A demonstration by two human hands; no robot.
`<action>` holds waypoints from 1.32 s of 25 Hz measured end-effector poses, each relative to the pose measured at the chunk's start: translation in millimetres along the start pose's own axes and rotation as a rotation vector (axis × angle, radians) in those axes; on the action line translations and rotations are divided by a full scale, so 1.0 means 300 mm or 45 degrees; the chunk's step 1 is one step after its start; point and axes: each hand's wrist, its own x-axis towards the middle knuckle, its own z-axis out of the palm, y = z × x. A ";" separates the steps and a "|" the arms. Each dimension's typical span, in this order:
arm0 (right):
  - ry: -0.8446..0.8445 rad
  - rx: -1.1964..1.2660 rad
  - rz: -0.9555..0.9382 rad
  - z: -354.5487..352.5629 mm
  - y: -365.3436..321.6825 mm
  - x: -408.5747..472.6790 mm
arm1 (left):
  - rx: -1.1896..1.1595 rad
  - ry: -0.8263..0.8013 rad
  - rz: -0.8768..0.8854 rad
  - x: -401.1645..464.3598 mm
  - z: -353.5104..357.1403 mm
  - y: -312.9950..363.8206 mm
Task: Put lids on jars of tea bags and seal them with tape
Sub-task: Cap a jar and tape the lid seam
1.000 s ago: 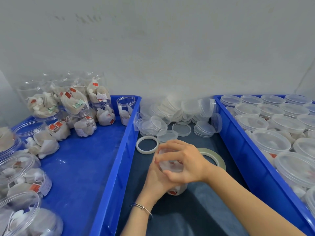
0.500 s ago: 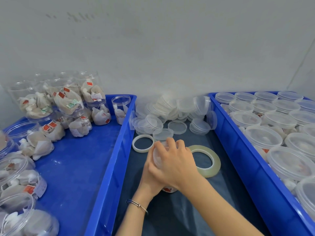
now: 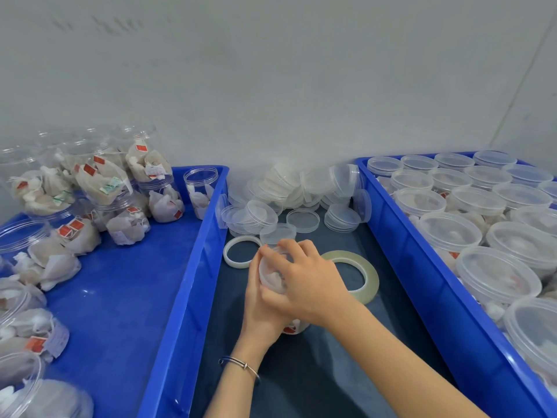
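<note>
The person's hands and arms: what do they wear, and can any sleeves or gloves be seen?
Both hands are bare, without gloves: left hand, right hand. No sleeves show; both forearms are uncovered to the frame edge. The left wrist carries a thin dark and silver metal bangle. No rings or watch are visible.

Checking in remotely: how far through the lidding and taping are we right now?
Done: the blue crate on the right holds many clear plastic jars with lids on.

In hand: the left hand holds one clear jar of tea bags while the right hand presses on its lid; no tape is visibly applied.

Left: open jars of tea bags wait in the left blue crate; the yellowish tape roll lies untouched.
</note>
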 end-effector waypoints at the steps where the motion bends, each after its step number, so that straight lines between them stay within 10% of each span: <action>1: 0.028 -0.031 0.021 0.005 -0.006 0.000 | -0.062 0.014 -0.046 0.002 0.014 0.016; 4: 0.091 0.085 -0.009 0.006 -0.005 -0.001 | 0.197 -0.053 0.114 -0.029 0.007 -0.008; 8: -0.062 1.088 0.084 -0.032 0.154 -0.008 | 0.019 0.091 0.104 -0.057 0.015 -0.010; 12: -0.349 0.361 0.609 0.036 0.344 -0.133 | 0.002 0.047 0.035 -0.065 -0.001 -0.009; 15: -0.554 0.055 0.496 0.087 0.374 -0.211 | 0.011 0.032 -0.001 -0.062 -0.009 0.025; 18: -0.385 -0.032 0.435 0.079 0.354 -0.212 | -0.164 0.249 -0.006 -0.047 -0.006 0.079; 24: 0.414 1.088 0.704 -0.096 0.247 -0.107 | 0.056 0.269 0.131 0.012 0.019 0.249; 29: 0.324 0.818 0.123 -0.232 0.136 -0.106 | 0.193 -0.163 0.060 0.051 0.054 0.342; 33: 0.342 0.574 0.122 -0.242 0.109 -0.101 | 0.288 -0.081 0.090 0.025 0.056 0.354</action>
